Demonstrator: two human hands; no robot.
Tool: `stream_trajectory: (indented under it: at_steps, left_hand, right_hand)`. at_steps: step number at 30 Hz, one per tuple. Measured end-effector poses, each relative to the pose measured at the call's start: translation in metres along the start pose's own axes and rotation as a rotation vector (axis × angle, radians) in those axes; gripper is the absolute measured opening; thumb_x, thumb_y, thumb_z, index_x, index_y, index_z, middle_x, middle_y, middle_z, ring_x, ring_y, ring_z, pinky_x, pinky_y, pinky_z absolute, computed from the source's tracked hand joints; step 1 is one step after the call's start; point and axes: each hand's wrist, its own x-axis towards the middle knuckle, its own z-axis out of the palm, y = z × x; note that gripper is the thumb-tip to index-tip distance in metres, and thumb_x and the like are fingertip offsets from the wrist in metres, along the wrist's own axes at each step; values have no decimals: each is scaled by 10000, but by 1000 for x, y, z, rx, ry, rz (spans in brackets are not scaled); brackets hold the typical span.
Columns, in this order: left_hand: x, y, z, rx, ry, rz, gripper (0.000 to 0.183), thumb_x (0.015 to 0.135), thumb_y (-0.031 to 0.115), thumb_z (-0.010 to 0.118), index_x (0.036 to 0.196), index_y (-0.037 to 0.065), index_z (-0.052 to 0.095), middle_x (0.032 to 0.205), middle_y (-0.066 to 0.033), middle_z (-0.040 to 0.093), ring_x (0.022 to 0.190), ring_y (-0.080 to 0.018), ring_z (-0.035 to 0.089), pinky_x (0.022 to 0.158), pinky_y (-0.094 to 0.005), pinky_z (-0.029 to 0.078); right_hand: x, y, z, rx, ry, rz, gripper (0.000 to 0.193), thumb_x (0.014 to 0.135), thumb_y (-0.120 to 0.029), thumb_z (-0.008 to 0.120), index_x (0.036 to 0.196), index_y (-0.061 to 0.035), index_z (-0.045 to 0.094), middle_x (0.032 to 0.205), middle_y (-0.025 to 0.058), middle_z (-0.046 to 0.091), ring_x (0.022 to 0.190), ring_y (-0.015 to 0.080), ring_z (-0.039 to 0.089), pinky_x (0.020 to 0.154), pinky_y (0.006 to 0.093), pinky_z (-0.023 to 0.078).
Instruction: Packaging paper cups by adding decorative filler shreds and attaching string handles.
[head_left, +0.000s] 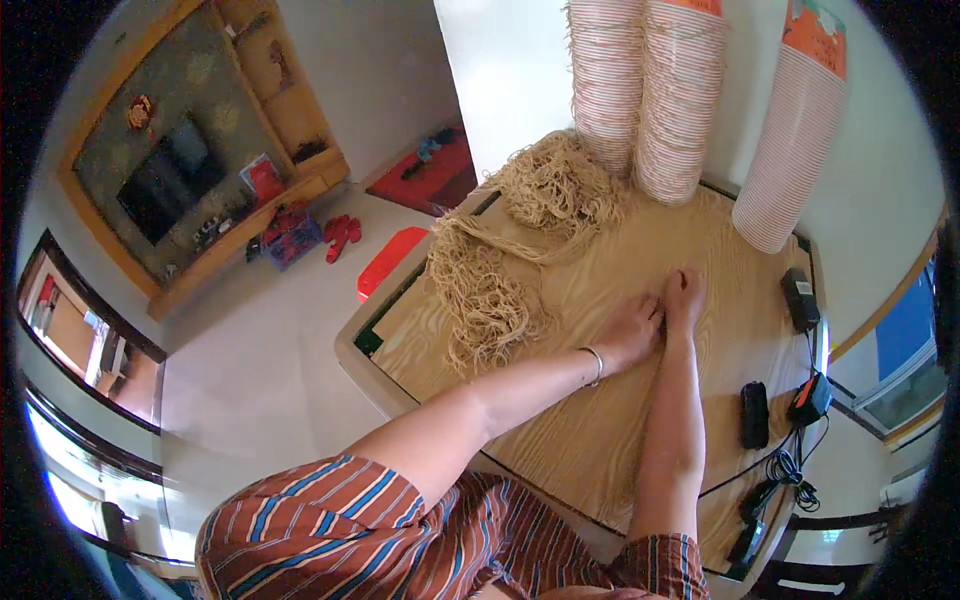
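On the middle of the table [580, 450], the left hand [632, 332] and right hand [684, 296] meet with fingers bent and partly closed, though I cannot tell whether they pinch anything. Across the table's left side to its far-left corner, 2 heaps of tan string [485, 300] lie loose, frizzy and tangled, so much of this material seems left to handle. At the table's far edge stand 3 tall stacks of nested pale cups [680, 110]: 2 show tan wisps, perhaps work already done; 1 looks plain.
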Motion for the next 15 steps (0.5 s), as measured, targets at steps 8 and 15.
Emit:
stream_trajectory:
  at_steps: [8, 15]
  left_hand:
    - [-21, -16, 0, 35, -8, -2, 387, 835, 167, 511, 1147, -56, 561, 1257, -231, 495, 1197, -411, 419, 1035, -428, 355]
    - [36, -41, 8, -163, 21, -186, 412, 851, 162, 480, 1186, -74, 534, 1272, -245, 486, 1215, -410, 405, 1046, -449, 337]
  right_hand:
    - [-10, -13, 13, 66, -80, 231, 209, 897, -195, 565, 971, -5, 614, 892, 121, 644, 805, 223, 595, 741, 357, 484]
    - [42, -23, 27, 23, -13, 136, 192, 871, -176, 584, 962, -32, 675, 902, 128, 675, 820, 205, 629, 731, 323, 492]
